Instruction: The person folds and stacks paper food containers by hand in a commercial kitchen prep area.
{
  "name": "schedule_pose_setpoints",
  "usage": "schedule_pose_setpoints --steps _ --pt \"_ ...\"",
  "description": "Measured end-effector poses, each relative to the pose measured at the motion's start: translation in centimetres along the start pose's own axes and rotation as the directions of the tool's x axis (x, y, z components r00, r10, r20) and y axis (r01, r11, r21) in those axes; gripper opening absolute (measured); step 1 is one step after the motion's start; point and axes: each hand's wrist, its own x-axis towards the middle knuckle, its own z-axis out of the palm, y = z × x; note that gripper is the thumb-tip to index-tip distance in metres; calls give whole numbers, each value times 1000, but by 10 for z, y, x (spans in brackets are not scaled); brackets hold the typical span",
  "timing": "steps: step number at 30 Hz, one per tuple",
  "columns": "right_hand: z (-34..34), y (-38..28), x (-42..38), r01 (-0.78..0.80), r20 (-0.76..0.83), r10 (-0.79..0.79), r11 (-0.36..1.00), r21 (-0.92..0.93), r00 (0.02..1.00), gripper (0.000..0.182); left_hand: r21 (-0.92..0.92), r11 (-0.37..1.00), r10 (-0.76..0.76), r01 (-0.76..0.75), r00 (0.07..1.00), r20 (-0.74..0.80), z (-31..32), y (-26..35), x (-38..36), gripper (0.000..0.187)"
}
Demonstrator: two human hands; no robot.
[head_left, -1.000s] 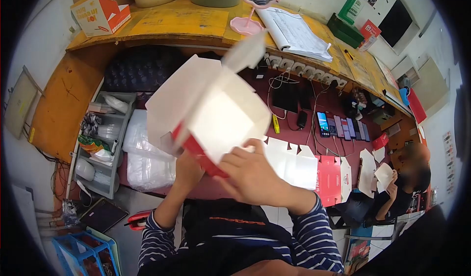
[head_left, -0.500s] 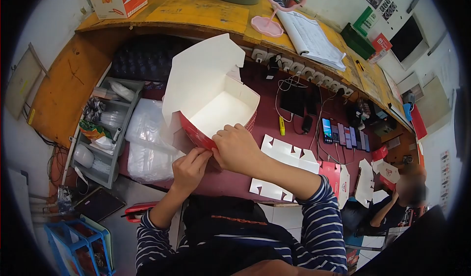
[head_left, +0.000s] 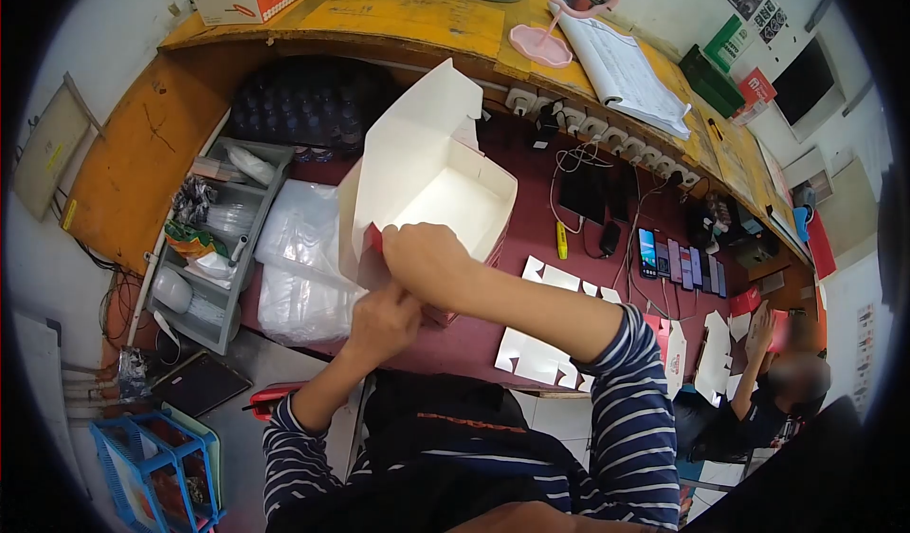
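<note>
A cardboard box [head_left: 469,196], white inside and red outside, stands on the dark red table with its tall lid flap raised toward the back left. My right hand [head_left: 431,263] is closed on the box's near left edge, by a small red corner. Just below it my left hand [head_left: 386,324] is closed too, fingers curled at the lower side of the same corner. The fingertips of both hands are partly hidden. Flat, unfolded white cardboard [head_left: 540,329] with notched edges lies to the right of the box.
Clear plastic bags [head_left: 299,267] and a grey divided tray [head_left: 223,301] lie at left. Right of the box are a yellow highlighter [head_left: 561,241], cables, and a row of phones [head_left: 648,253]. Another person [head_left: 725,419] sits at far right. A yellow shelf [head_left: 408,16] runs along the back.
My right hand has moved up and left along the box edge, and my left hand has shifted slightly right. The view has shifted a little. The other person's hand has risen.
</note>
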Motion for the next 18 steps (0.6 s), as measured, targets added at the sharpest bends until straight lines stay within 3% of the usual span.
schedule_pose_setpoints --steps 1,3,7,9,11,13,14,15,16,18 --pt "2 -4 1 -26 -5 25 998 -51 1000 13 1 1000 1 -1 1000 2 1 -5 0 21" --pt "6 -11 2 -55 -14 54 993 -103 998 12 257 913 -303 316 949 -89 6 -17 1 28" --pt "41 -12 12 -109 88 125 980 -169 988 11 243 940 -196 238 963 -185 23 -16 -6 32" --pt "39 8 20 -150 120 176 969 -195 977 12 155 947 -251 280 951 -181 27 -16 -5 29" --pt "25 26 23 29 229 -19 999 -44 973 17 77 961 -246 265 949 -196 27 -15 -4 28" --pt "5 51 38 -128 490 95 991 34 866 25 11 969 -242 248 952 -190 26 -12 -5 26" --pt "8 67 35 -160 81 159 987 15 984 31 -32 963 -270 269 938 -216 27 -8 -4 25" --pt "1 82 40 -288 -52 286 956 -59 957 34 -77 954 -300 291 924 -238 29 -4 -3 25" --pt "-6 98 38 -386 -360 275 877 -285 891 45 -83 960 -281 269 931 -233 31 1 -2 25" --pt "13 130 42 -552 -451 420 806 -212 787 47 -84 965 -261 247 923 -282 33 5 -2 34"
